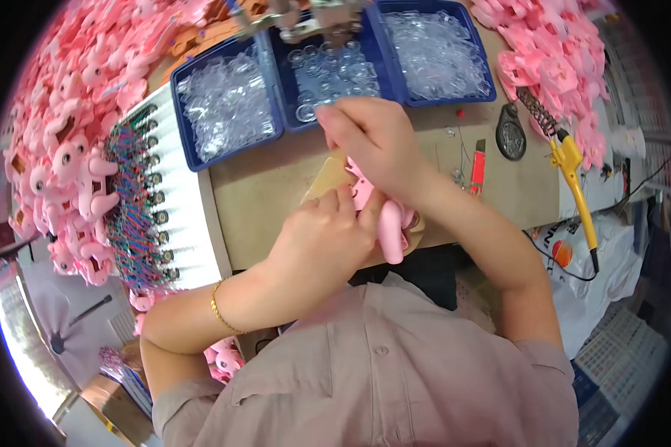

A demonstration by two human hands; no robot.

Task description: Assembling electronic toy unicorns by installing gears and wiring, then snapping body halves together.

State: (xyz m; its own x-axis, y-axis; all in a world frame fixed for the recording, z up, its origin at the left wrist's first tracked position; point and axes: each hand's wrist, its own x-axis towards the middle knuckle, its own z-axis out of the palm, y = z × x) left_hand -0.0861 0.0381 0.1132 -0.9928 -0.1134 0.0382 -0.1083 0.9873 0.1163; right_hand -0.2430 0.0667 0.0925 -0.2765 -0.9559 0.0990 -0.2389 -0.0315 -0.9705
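My left hand [324, 231] is closed on a pink plastic toy piece [391, 232], pressing it down near the table's front edge. The piece has a rounded limb, and the rest of it is hidden by my fingers. Just above it, my right hand [376, 141] is curled into a fist; whatever it grips is hidden. Between the hands, a flat tan wedge [326, 181] shows beside the pink piece. Its kind cannot be made out.
Three blue bins [279, 97] of clear plastic parts line the back, a metal fixture [313, 22] above the middle one. Pink toy parts [74, 160] pile left, beside wired components [145, 201]. A red cutter [478, 170], black oval tag [510, 132] and yellow soldering iron [574, 175] lie right.
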